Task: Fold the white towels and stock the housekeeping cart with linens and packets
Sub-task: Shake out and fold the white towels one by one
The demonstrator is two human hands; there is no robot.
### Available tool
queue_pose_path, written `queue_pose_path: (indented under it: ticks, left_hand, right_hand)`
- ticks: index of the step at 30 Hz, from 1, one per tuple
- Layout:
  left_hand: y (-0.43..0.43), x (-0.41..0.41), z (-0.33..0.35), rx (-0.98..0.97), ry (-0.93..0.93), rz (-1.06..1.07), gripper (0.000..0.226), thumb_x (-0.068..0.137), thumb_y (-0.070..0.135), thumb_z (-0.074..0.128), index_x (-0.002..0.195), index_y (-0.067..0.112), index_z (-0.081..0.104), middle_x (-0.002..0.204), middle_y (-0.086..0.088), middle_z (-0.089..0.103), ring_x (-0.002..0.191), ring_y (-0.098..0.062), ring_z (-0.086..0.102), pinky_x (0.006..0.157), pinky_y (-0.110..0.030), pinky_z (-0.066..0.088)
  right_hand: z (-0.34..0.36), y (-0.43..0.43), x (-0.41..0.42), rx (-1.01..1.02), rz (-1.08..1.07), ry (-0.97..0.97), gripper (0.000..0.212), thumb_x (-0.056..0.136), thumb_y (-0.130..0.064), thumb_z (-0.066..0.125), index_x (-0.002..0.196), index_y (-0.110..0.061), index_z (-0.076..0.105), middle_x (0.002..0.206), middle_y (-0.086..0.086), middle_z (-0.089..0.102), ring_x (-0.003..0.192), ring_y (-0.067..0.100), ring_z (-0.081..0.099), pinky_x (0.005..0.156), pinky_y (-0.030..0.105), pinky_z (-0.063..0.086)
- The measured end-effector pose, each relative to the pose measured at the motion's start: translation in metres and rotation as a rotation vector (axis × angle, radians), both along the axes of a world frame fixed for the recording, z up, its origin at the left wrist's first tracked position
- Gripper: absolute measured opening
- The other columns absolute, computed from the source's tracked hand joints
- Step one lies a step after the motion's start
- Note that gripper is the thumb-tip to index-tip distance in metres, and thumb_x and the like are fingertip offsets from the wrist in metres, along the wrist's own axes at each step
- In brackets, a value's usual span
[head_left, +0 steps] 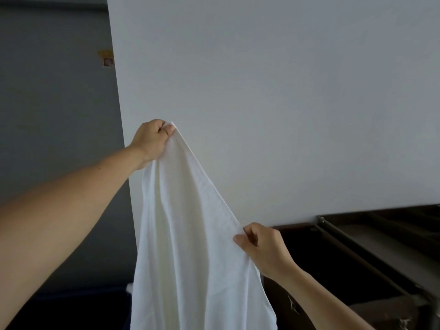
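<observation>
Pale wall fills most of the head view, and it sits behind the towel. To the left of the towel is a darker grey wall with a small yellow and red sticker on it. To the right of the towel, low down, is a dark frame with long rails. I cannot tell if it is part of the cart.

The towel is white and is up in the air. It is not folded. It hangs down in soft folds and runs off the bottom of the picture.

The left grip is at the very top of the towel. Its thumb and curled fingers pinch the top corner. The right grip is lower, on the towel's right edge. It pinches that edge between the thumb and curled fingers. More towel hangs below it, so it looks to be partway along the edge, not at a corner.

The edge between the two grips is pulled straight. It slants from the top left down to the lower right. The left grip is higher and farther out. The right grip is lower and closer to the body.

I think the right grip needs to slide down the edge to find the next corner. Then both corners can be held level for the first fold.
</observation>
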State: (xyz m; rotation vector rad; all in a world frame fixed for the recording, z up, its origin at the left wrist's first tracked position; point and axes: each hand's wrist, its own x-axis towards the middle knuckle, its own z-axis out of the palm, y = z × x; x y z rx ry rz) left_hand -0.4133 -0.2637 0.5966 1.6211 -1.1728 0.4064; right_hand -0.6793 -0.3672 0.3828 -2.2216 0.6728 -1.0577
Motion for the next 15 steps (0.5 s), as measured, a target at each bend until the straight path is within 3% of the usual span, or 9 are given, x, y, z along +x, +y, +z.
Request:
queue_pose_path:
  ticks: [2, 8, 12, 15]
  left_hand:
    - [0.003, 0.002, 0.000, 0.004, 0.002, 0.008, 0.043, 0.102, 0.034, 0.053, 0.087, -0.007, 0.056, 0.074, -0.003, 0.047, 0.062, -0.014, 0.040, 0.056, -0.028, 0.034]
    - [0.012, 0.006, -0.003, 0.053, 0.029, -0.005, 0.036, 0.102, 0.031, 0.053, 0.088, -0.002, 0.059, 0.073, 0.001, 0.047, 0.065, -0.014, 0.041, 0.060, -0.028, 0.036]
    - [0.020, 0.014, -0.002, 0.074, 0.032, 0.041, 0.037, 0.102, 0.030, 0.053, 0.072, 0.010, 0.051, 0.067, 0.003, 0.041, 0.062, -0.015, 0.037, 0.058, -0.028, 0.032]
    - [0.028, 0.020, -0.004, 0.116, 0.035, 0.080, 0.038, 0.102, 0.030, 0.053, 0.071, 0.009, 0.046, 0.065, 0.003, 0.035, 0.061, -0.017, 0.034, 0.056, -0.029, 0.029]
  right_hand:
    - [-0.008, -0.001, -0.003, 0.056, -0.009, -0.001, 0.021, 0.087, -0.039, 0.074, 0.071, -0.030, 0.062, 0.073, -0.024, 0.066, 0.062, -0.001, 0.061, 0.054, 0.012, 0.044]
    - [-0.030, -0.007, -0.008, 0.236, 0.002, -0.018, 0.015, 0.081, -0.027, 0.082, 0.075, -0.023, 0.068, 0.073, -0.009, 0.071, 0.063, 0.007, 0.064, 0.062, 0.023, 0.054]
    - [-0.038, -0.008, -0.011, 0.362, 0.068, -0.041, 0.027, 0.081, -0.024, 0.082, 0.100, -0.032, 0.063, 0.074, -0.006, 0.072, 0.066, 0.007, 0.067, 0.064, 0.024, 0.053]
    - [-0.045, -0.012, -0.013, 0.331, 0.018, 0.072, 0.010, 0.086, -0.031, 0.078, 0.082, -0.024, 0.071, 0.068, -0.011, 0.070, 0.060, 0.001, 0.064, 0.059, 0.020, 0.051]
